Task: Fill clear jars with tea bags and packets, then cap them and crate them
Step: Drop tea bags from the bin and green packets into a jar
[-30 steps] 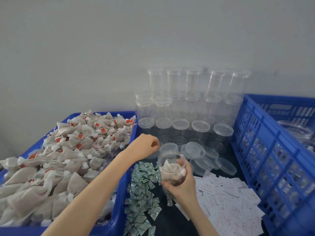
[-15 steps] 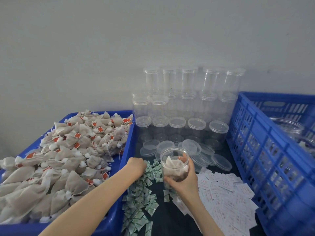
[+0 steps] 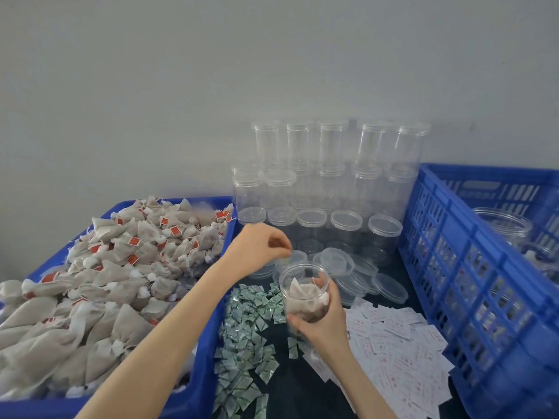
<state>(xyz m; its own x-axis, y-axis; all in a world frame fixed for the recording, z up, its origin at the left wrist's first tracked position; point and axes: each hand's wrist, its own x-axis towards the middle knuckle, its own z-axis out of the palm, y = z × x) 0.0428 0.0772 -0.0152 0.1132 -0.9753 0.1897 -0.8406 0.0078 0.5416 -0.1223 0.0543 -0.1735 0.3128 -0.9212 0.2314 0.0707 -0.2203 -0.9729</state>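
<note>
Right hand (image 3: 322, 323) grip wraps jar (image 3: 303, 293); left hand (image 3: 260, 249) grip curled above it, contents unclear

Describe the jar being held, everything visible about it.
The jar is a clear, seemingly plastic cylinder with a wide open mouth and no lid. It stands roughly upright above the dark tabletop, between the green packets and white packets. Beige tea bags partly fill it. The right hand grips its lower side; the left hand hovers over the mouth without touching it.
</note>
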